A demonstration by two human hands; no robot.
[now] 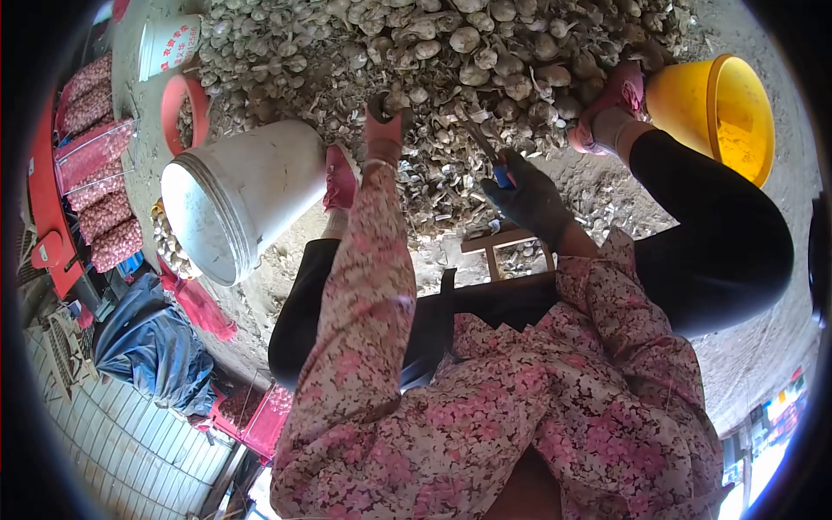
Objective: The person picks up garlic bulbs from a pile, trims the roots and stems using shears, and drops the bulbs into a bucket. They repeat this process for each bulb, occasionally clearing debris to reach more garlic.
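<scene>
Left hand (384,121), gloved, closed on a garlic bulb (387,101) at the edge of the garlic heap (451,52); right hand (529,195) clenched on blue-handled shears (492,160); red characters on the white tub (169,43), unreadable.

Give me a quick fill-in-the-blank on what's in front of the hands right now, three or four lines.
1. The left hand reaches into a heap of ____ bulbs.
2. The right hand, in a dark glove, holds a tool with a ____ handle.
3. The white bucket lies tipped on its ____.
4. The bucket by the pink shoe is ____.

Missing words: garlic; blue; side; yellow
</scene>
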